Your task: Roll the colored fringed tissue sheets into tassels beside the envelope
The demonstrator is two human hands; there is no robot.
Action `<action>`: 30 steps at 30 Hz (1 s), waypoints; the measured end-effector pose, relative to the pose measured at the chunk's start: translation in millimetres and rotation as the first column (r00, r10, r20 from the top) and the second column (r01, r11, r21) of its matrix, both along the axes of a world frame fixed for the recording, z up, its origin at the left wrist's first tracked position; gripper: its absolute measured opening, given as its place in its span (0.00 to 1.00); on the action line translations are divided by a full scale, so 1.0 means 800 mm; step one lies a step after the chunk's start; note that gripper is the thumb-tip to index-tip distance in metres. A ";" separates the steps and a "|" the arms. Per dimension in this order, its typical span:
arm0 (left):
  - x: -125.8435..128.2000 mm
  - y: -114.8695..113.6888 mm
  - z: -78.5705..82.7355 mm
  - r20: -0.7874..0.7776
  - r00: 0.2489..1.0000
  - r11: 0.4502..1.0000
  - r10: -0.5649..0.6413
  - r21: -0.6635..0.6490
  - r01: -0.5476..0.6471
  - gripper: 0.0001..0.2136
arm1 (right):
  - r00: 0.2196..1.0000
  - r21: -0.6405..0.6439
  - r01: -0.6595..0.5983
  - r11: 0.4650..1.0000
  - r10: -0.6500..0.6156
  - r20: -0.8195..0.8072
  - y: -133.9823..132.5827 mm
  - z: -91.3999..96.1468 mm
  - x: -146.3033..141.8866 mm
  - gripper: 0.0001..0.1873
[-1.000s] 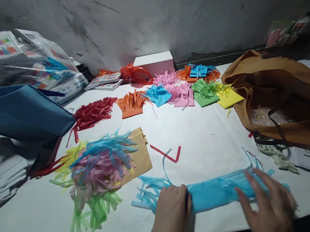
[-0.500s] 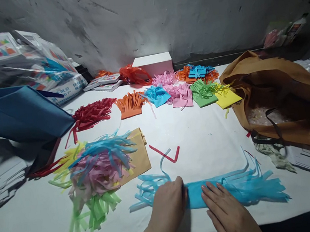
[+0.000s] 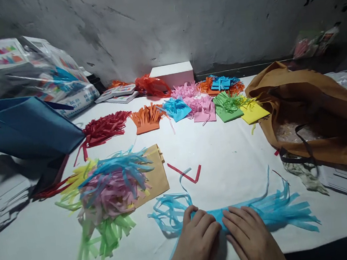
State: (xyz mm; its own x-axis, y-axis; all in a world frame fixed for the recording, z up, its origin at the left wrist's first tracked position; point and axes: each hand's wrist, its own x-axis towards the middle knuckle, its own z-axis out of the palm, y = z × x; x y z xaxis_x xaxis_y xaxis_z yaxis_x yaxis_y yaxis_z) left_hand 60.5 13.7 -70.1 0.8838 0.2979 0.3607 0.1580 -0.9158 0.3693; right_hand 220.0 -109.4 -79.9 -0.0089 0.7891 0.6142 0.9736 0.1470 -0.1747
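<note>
A light blue fringed tissue paper strip (image 3: 275,212) lies along the near edge of the white table (image 3: 227,157). My left hand (image 3: 196,239) and my right hand (image 3: 251,236) sit side by side on its uncut middle, fingers curled over it and pressing it into a roll. Cut fringes fan out past both hands, to the left (image 3: 170,210) and to the right. A heap of blue, pink, yellow and green tissue fringes (image 3: 107,188) lies on a brown paper sheet (image 3: 157,176) to the left.
Folded fringed papers in red (image 3: 103,128), orange (image 3: 147,118), blue, pink, green and yellow line the back. A blue bag (image 3: 24,125) lies left, a brown bag (image 3: 313,112) right, a white box (image 3: 171,73) by the wall. A red paper scrap (image 3: 187,174) lies mid-table.
My right hand slid left along the blue strip from its right fringe to its middle, ending beside my left hand. Both hands now curl over the strip's centre.
</note>
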 end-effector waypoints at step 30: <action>0.003 0.012 0.004 -0.089 0.955 0.952 0.284 -0.087 -0.292 0.10 | 0.971 -0.007 0.133 0.991 -0.132 -0.197 0.013 -0.011 -0.018 0.12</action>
State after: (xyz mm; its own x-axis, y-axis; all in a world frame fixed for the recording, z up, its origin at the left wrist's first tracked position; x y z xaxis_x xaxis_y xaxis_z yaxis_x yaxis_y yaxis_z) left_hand 63.2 23.3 -66.8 0.7783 0.5747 0.2531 0.4403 -0.7868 0.4324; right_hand 205.4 -99.3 -88.5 0.2173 0.7715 0.5980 0.9310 0.0203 -0.3646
